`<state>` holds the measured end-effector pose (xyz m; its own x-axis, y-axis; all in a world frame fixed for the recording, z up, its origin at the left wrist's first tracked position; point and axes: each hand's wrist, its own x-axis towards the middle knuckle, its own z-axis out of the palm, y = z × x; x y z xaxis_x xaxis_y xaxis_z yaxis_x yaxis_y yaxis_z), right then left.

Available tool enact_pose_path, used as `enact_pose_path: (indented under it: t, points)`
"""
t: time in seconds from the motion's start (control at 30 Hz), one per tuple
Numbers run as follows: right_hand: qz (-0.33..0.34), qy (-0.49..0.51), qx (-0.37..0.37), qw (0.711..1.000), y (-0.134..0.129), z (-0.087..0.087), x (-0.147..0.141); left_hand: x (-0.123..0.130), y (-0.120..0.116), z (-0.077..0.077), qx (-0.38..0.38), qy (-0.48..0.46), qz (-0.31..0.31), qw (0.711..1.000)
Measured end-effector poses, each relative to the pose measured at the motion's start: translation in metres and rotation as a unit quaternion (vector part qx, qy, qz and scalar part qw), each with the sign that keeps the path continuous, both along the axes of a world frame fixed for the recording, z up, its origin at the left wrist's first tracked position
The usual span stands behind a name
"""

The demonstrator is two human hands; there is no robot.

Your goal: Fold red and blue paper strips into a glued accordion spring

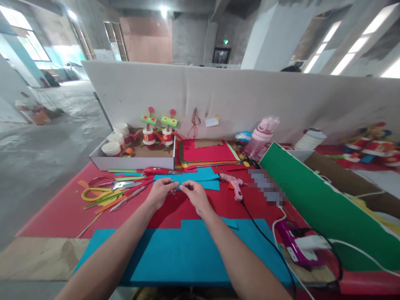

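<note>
My left hand (pixel 161 193) and my right hand (pixel 195 196) meet fingertip to fingertip above the middle of the table. Both are closed in a pinch; whatever sits between the fingers is too small to make out. Just behind them lie blue paper pieces (pixel 204 176), partly covered by my fingers. To the right of my right hand, a pink hot glue gun (pixel 235 186) rests on the red surface. Left of my left hand are scissors (pixel 125 185) with a yellow and a red handle loop, among coloured paper strips (pixel 109 199) and a pen (pixel 128 198).
A large blue sheet (pixel 162 256) spreads beneath my forearms. At the back left, a shallow box (pixel 134 163) holds paper cups and two paper-cup figures (pixel 148 135). Coloured sheets (pixel 206 152) are stacked behind. A green panel (pixel 306 200), purple power strip (pixel 295 243) and cables occupy the right.
</note>
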<state>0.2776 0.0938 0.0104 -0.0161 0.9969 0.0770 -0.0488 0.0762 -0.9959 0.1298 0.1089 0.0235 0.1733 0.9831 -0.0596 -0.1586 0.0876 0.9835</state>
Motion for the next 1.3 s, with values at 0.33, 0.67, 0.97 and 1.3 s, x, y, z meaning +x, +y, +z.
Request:
enact_pose_path:
  t: [0.33,0.67,0.97,1.3]
  points:
    - [0.013,-0.007,-0.001,1.0,0.001,-0.004,-0.002,-0.005,0.002,0.001,0.023,-0.009,0.027,0.999]
    - [0.042,0.045,-0.049,0.997,-0.002,0.001,-0.001,-0.023,0.011,0.007,0.035,-0.053,0.102,0.993]
    - [0.016,0.013,0.012,1.0,-0.001,0.001,0.001,-0.012,0.001,0.009,0.056,0.043,-0.018,0.997]
    - [-0.007,-0.089,0.141,0.986,-0.007,0.01,0.0,-0.018,0.009,0.004,0.092,0.028,0.073,0.993]
